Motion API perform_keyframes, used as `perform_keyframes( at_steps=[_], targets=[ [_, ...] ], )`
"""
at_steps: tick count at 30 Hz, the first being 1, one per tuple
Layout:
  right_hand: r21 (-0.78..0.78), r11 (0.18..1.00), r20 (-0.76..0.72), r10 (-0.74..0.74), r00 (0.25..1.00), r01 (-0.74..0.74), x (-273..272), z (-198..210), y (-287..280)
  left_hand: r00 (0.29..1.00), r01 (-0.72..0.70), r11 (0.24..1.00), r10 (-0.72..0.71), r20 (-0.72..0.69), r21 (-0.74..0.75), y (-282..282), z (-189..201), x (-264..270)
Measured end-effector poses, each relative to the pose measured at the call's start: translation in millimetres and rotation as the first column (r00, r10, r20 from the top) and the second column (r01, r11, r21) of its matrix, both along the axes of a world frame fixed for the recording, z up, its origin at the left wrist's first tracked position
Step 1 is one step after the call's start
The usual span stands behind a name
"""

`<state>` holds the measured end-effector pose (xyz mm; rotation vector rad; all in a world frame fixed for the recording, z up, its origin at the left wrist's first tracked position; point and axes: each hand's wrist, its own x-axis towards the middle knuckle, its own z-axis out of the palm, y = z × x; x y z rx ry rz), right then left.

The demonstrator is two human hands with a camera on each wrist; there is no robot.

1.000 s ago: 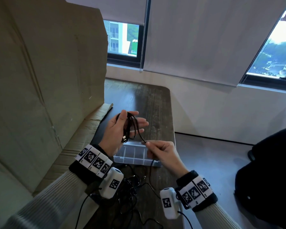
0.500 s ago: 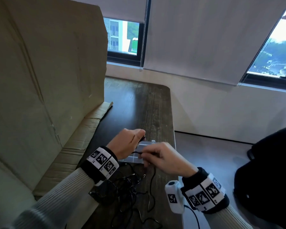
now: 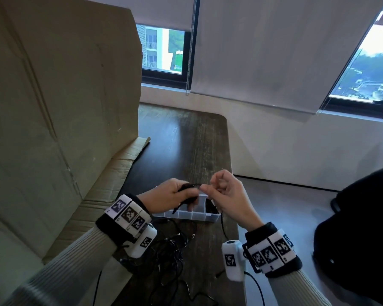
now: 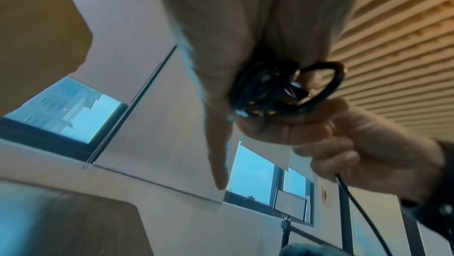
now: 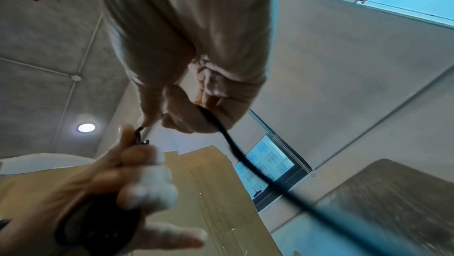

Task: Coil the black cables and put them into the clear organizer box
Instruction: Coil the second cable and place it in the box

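Observation:
My left hand (image 3: 181, 196) grips a small coil of black cable (image 3: 187, 187) just above the clear organizer box (image 3: 187, 215). My right hand (image 3: 205, 189) pinches the same cable's free strand right beside the coil, and its tail (image 3: 222, 226) hangs down past the box's right end. In the left wrist view the coil (image 4: 267, 89) sits bunched against my left palm, with one loop (image 4: 329, 85) sticking out. The right wrist view shows the strand (image 5: 236, 149) leaving my right fingers (image 5: 176, 112). Another black coil (image 3: 211, 207) lies in the box's right compartment.
A tangle of loose black cables (image 3: 170, 246) lies on the dark wooden table (image 3: 186, 140) between my wrists. A tall cardboard sheet (image 3: 53, 107) stands along the left. The table's right edge drops to the floor, where a black chair (image 3: 363, 228) stands.
My left hand turned over and closed round the coil, both hands came together over the box, and my right hand moved up the strand to pinch it at the coil.

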<state>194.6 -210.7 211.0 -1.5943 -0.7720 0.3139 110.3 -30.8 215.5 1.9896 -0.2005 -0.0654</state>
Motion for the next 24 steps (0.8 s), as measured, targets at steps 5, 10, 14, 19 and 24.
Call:
perform_keyframes(
  at_steps=[5,10,14,19,24],
  targets=[
    [-0.016,1.000,0.033,0.024,0.999,-0.024,6,-24,-9,0.931,-0.326,0.762,0.361,-0.050,-0.559,7,11,0],
    [-0.210,0.970,0.063,0.142,0.988,-0.126,-11,-39,-3,0.887,-0.368,0.562,0.451,-0.099,-0.741,8,20,5],
    [-0.430,0.871,0.042,0.281,0.959,-0.237,-19,-41,6,0.871,-0.400,0.524,0.472,-0.134,-0.752,3,17,6],
    [-0.511,0.788,-0.029,0.383,0.923,-0.343,-27,-24,1,0.752,-0.564,0.744,0.642,0.149,-0.359,19,7,12],
    [-0.483,0.854,0.271,0.355,0.895,-0.192,-16,6,-4,0.875,-0.464,0.719,0.282,0.393,0.518,24,-20,4]
  ],
)
